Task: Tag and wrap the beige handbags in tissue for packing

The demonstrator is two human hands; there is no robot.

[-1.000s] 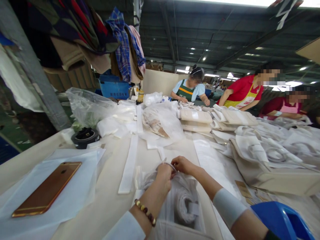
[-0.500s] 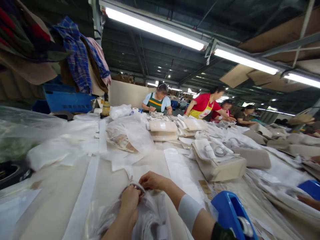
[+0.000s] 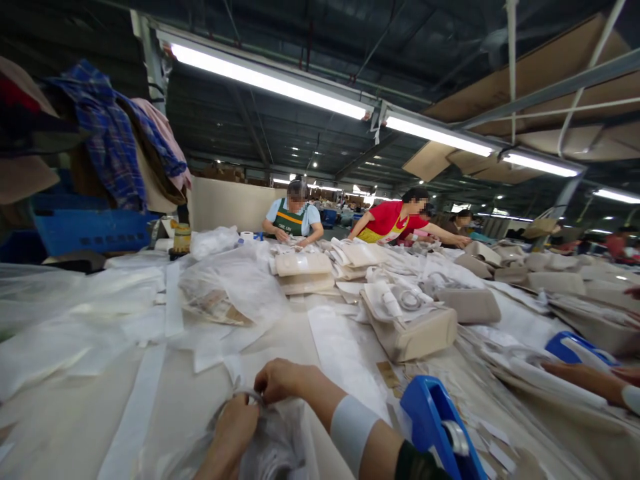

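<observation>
At the bottom centre of the head view, my left hand [image 3: 236,419] is closed round a light-grey strap [image 3: 251,393]. My right hand [image 3: 276,381] pinches the same strap from the other side, close to the left fingertips. Below both hands lies a pale bag [image 3: 320,447] with thin white wrapping [image 3: 280,437] bunched over it; its lower part runs out of the frame. A small pointed end stands up by my left fingers, too blurred to name. To the right of my right forearm is a blue tape dispenser [image 3: 425,413] with a roll in it.
Beyond my hands sit a wrapped beige bag [image 3: 415,330], a stack of beige bags [image 3: 305,263] and crumpled clear plastic [image 3: 230,287]. A second blue dispenser [image 3: 575,350] stands at right beside another person's hand [image 3: 565,372]. Co-workers [image 3: 295,217] work across the table.
The view has swung to the right, so the surroundings appear further left. Both hands keep hold of the strap, with little change in their grip.
</observation>
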